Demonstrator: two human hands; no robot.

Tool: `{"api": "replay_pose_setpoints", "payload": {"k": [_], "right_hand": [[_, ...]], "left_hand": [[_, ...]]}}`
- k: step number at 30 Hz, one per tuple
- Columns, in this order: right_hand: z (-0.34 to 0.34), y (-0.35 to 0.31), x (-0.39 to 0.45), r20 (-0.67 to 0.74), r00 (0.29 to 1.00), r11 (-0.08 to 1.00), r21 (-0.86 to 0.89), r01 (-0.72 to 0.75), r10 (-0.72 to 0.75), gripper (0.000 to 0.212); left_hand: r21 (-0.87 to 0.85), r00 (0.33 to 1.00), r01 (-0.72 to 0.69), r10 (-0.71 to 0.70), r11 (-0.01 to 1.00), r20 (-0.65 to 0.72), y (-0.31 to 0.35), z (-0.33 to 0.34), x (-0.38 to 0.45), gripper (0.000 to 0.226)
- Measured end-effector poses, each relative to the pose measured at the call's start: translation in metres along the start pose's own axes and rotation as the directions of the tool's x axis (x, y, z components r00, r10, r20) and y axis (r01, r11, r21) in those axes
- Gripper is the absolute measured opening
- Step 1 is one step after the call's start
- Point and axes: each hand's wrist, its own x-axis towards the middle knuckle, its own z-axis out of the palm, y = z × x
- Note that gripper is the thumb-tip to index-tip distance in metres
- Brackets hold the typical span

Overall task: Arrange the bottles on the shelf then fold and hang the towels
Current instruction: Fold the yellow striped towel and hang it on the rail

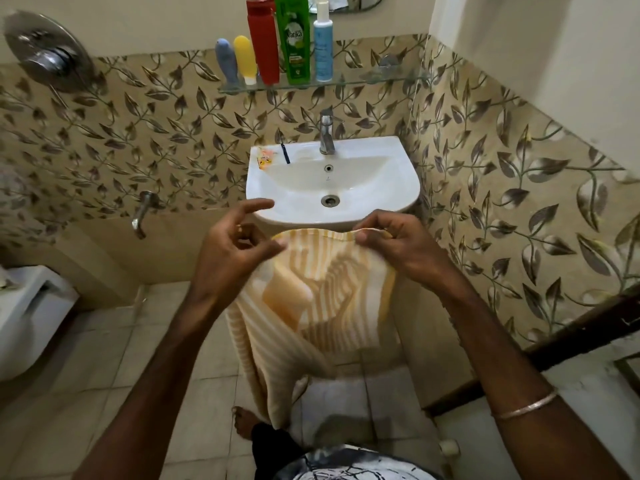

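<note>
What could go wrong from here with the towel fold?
The left hand pinches only the corner of the striped towel, so that corner could slip. The towel's lower end hangs close to the floor and may drag. The right hand bunches its edge, so the fold may come out uneven.

Warm, dim-ish indoor light, yellowish cast overall. White sink (332, 174) is the brightest thing, soft sheen on its basin, no hard glare. Shower plate (48, 51) up-left of the sink carries specular highlights. Towel (325, 292) just below the sink is motion-blurred, stripes smeared; light passes through it, darker patches showing in the cloth. Soft shadow on the floor under the sink. Strong wide-angle distortion: tile border above the sink bows, walls lean outward at frame edges. Far left of the sink, edge detail goes soft and smudgy. Bottles above the sink are fairly sharp.
</note>
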Motion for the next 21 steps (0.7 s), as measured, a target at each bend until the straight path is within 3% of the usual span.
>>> {"api": "replay_pose_setpoints", "payload": {"k": [3, 5, 7, 10, 15, 17, 19, 21], "right_hand": [[0.011, -0.024, 0.004, 0.217, 0.973, 0.991, -0.083, 0.103, -0.083, 0.011], [0.018, -0.034, 0.006, 0.294, 0.947, 0.979, -0.117, 0.17, -0.129, 0.013], [0.02, -0.037, 0.009, 0.293, 0.946, 0.974, -0.13, 0.184, -0.139, 0.011], [0.014, -0.037, 0.01, 0.176, 0.973, 0.975, -0.137, 0.175, -0.15, 0.006], [-0.006, -0.03, 0.011, -0.092, 0.99, 0.994, -0.056, 0.098, -0.103, 0.007], [-0.012, -0.023, 0.012, -0.198, 0.98, 0.995, 0.094, 0.027, -0.008, 0.01], [-0.018, -0.02, 0.013, -0.32, 0.939, 0.93, 0.368, 0.002, 0.124, 0.014], [-0.023, -0.019, 0.015, -0.403, 0.898, 0.891, 0.454, 0.03, 0.175, 0.016]], "left_hand": [[0.135, 0.993, -0.098, 0.088, 0.986, 0.081, -0.001, 0.022, -0.002, 0.066], [0.051, 0.973, -0.126, 0.113, 0.991, 0.202, -0.002, 0.033, -0.003, 0.063], [-0.1, 0.952, -0.086, 0.111, 0.991, 0.284, -0.005, 0.039, -0.003, 0.043], [-0.123, 0.967, -0.045, 0.074, 0.991, 0.245, -0.012, 0.039, -0.005, 0.008], [-0.12, 0.975, 0.021, 0.006, 0.993, 0.224, -0.024, 0.034, -0.011, 0.011], [-0.098, 0.977, 0.037, -0.016, 0.994, 0.212, -0.028, 0.034, -0.012, 0.015], [-0.062, 0.978, 0.06, -0.047, 0.996, 0.202, -0.033, 0.033, -0.012, 0.023], [-0.028, 0.977, 0.077, -0.07, 0.997, 0.199, -0.037, 0.031, -0.012, 0.025]]}}
